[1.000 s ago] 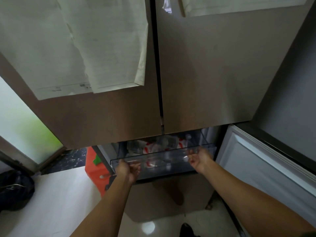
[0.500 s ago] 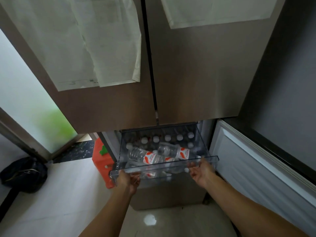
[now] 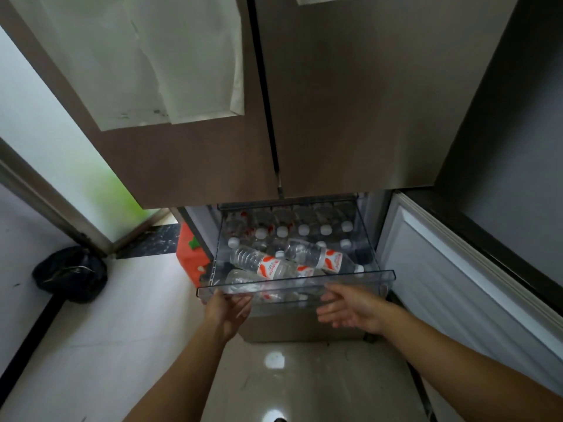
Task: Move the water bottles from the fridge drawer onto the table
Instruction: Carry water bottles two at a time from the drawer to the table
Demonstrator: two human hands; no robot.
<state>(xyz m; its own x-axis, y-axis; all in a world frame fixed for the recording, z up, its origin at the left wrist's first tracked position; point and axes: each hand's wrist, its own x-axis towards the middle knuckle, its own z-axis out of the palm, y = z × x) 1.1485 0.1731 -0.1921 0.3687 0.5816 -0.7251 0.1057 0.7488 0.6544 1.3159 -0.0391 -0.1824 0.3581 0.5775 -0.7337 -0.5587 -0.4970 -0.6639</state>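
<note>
A clear plastic fridge drawer (image 3: 359, 277) stands pulled out below the closed upper fridge doors. Several water bottles fill it: white-capped ones upright at the back (image 3: 303, 229), and two with red-and-white labels lying on top, one at the left (image 3: 262, 263) and one at the right (image 3: 323, 257). My left hand (image 3: 227, 309) grips the drawer's front lip near its left corner. My right hand (image 3: 350, 307) hovers just in front of the lip's right part, fingers spread, holding nothing.
The lower fridge door (image 3: 457, 287) hangs open at the right. An orange-red object (image 3: 190, 257) sits left of the drawer, and a dark bag (image 3: 71, 274) lies on the floor at far left. Papers (image 3: 182, 56) hang on the upper doors.
The drawer has slid out toward me, showing the bottles. My right hand has let go of the front lip and opened; my left hand stays on it.
</note>
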